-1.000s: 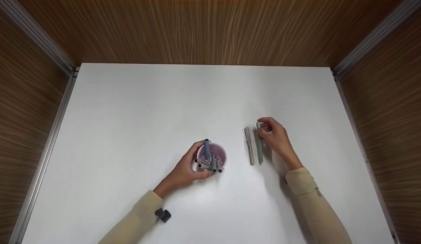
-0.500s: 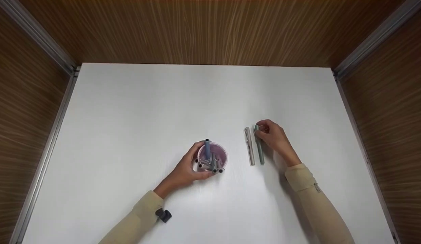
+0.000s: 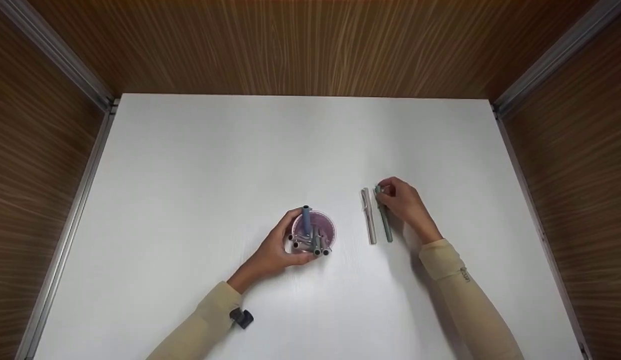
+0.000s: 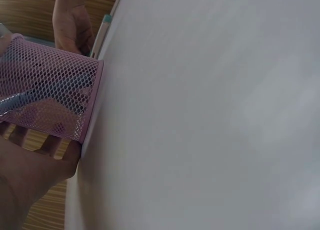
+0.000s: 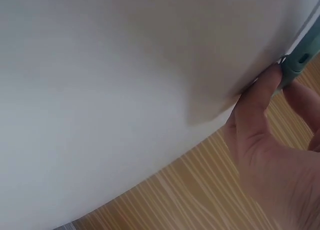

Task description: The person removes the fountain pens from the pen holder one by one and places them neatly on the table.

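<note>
The right hand [image 3: 404, 204] pinches the green pen [image 3: 386, 222] by one end, though whether that end touches the white table [image 3: 230, 160] is hard to tell. Just beside lies a pale pen [image 3: 370, 220]; the left hand [image 3: 271, 255] grips a pink mesh cup [image 3: 326, 223] holding several pens [image 3: 306, 221].

A short line of dark lettering [image 3: 465, 275] stands on the person's right sleeve [image 3: 470, 307], just beside the cuff [image 3: 442, 258], at four o'clock in the head view. It is too small and blurred to read for certain; no other text is legible.
</note>
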Demonstrator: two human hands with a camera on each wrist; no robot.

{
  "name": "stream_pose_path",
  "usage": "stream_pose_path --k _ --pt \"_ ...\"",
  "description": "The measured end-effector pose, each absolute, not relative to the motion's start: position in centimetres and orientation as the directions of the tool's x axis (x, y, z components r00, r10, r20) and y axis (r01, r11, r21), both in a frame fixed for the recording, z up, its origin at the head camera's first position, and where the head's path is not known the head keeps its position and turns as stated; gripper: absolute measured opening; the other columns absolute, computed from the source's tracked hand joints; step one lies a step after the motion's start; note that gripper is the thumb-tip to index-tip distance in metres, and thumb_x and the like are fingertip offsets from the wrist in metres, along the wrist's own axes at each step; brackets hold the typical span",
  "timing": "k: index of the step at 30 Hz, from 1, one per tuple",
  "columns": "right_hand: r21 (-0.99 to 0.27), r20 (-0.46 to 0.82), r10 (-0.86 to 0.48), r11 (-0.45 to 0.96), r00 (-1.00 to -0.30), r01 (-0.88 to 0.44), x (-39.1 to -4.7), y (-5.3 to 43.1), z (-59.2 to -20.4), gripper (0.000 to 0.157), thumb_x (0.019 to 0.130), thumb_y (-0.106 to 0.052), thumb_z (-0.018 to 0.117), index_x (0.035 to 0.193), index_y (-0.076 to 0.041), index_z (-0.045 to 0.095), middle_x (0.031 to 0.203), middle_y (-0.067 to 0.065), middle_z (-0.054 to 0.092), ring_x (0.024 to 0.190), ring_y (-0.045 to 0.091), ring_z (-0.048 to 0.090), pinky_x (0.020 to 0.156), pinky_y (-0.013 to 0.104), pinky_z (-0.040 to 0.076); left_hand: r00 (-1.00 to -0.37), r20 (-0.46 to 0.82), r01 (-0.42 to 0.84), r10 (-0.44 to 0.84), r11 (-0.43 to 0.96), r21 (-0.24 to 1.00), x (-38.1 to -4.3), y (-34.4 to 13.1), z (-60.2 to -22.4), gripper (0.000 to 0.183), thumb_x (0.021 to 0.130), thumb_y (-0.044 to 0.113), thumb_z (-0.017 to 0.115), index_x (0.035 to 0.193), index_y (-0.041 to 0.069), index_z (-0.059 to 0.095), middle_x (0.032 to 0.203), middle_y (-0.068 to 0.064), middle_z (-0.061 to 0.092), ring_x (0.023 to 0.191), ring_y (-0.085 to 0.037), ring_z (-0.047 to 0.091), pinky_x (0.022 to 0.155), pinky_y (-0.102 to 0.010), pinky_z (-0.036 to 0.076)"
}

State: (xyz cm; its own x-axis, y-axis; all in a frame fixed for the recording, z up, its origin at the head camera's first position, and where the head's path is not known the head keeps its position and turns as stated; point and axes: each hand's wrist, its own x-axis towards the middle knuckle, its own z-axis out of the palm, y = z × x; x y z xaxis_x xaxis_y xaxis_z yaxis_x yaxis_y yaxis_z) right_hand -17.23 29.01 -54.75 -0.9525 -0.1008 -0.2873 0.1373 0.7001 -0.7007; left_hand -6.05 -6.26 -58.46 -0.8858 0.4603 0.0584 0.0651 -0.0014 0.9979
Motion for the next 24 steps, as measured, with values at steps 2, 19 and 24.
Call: stream_pose_path --k 2,19,24 --pt "-0.694 -0.294 -0.099 0.706 -0.951 0.141 -17.2 29.1 -54.7 0.035 0.108 -0.012 0.064 0.139 0.004 0.063 0.104 0.012 0.059 0.092 0.024 0.054 0.076 0.033 0.048 -0.887 0.057 0.064 0.459 0.001 0.998 -6.0 -6.3 -58.5 0.098 0.088 0.016 0.094 0.168 0.021 0.037 0.156 -0.005 0.053 0.146 -0.025 0.047 0.123 -0.045 0.036" --pt "-0.681 -0.281 0.005 0.704 -0.960 0.203 -16.0 29.3 -54.2 0.042 0.111 -0.017 0.055 0.145 0.008 0.056 0.114 0.019 0.059 0.099 0.030 0.056 0.081 0.039 0.049 -0.889 0.044 0.040 0.457 -0.018 0.999 -5.9 -6.1 -58.3 0.099 0.087 0.013 0.093 0.168 0.022 0.037 0.156 -0.004 0.054 0.144 -0.025 0.049 0.119 -0.048 0.039" --pt "-0.720 -0.212 0.017 0.674 -0.977 0.168 -15.4 29.5 -53.7 0.048 0.111 -0.017 0.056 0.151 0.009 0.051 0.129 0.025 0.055 0.114 0.037 0.056 0.095 0.048 0.051 -0.892 0.035 0.042 0.450 0.005 0.999 -5.9 -6.2 -58.4 0.100 0.087 0.014 0.093 0.169 0.022 0.037 0.157 -0.004 0.053 0.144 -0.024 0.049 0.121 -0.046 0.038"
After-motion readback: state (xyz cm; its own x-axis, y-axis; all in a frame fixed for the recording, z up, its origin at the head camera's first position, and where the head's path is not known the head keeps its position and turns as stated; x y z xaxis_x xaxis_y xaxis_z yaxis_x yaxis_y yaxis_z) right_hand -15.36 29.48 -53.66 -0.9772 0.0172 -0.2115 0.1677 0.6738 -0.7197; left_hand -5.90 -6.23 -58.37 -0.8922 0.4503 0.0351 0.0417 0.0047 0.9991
